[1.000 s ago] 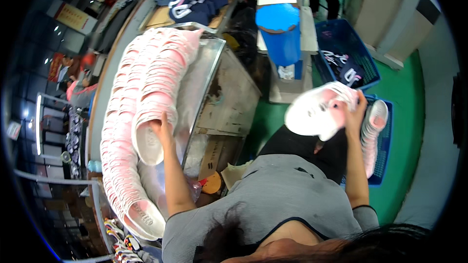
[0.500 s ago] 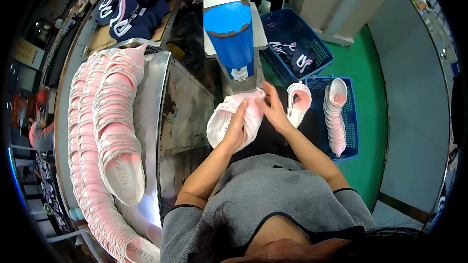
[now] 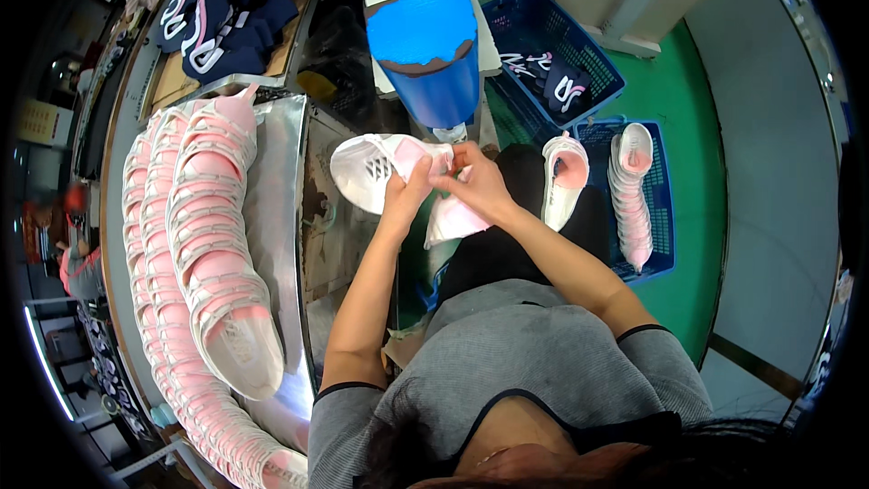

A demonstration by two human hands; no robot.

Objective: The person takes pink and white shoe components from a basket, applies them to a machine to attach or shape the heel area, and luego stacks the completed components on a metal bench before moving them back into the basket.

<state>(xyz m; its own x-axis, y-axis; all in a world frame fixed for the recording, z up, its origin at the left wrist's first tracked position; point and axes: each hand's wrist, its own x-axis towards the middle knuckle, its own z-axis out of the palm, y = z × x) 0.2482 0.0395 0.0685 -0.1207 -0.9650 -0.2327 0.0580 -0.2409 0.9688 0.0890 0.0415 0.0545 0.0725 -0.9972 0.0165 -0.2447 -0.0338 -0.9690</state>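
Between my hands is a white and pink shoe upper [image 3: 362,172], held just below the head of a blue machine [image 3: 425,63]. My left hand [image 3: 407,192] grips it with the thumb on top, near its middle. My right hand [image 3: 477,186] pinches its pink edge close to the machine's tip. A pink flap [image 3: 453,222] hangs below my right fingers. What exactly lies under the machine's tip is hidden by my fingers. Another white and pink shoe upper [image 3: 566,181] rests by my right leg.
Long rows of nested pink and white uppers [image 3: 217,244] cover the metal-topped table [image 3: 281,154] on my left. Dark blue pieces [image 3: 235,27] lie beyond. Blue baskets stand right: one [image 3: 602,91] holds dark pieces, the nearer basket [image 3: 665,244] a stack of uppers [image 3: 634,208].
The upper has swung round to the left and opened out, its pink flap now hanging down. My left hand has shifted slightly left; my right hand has come closer to it.
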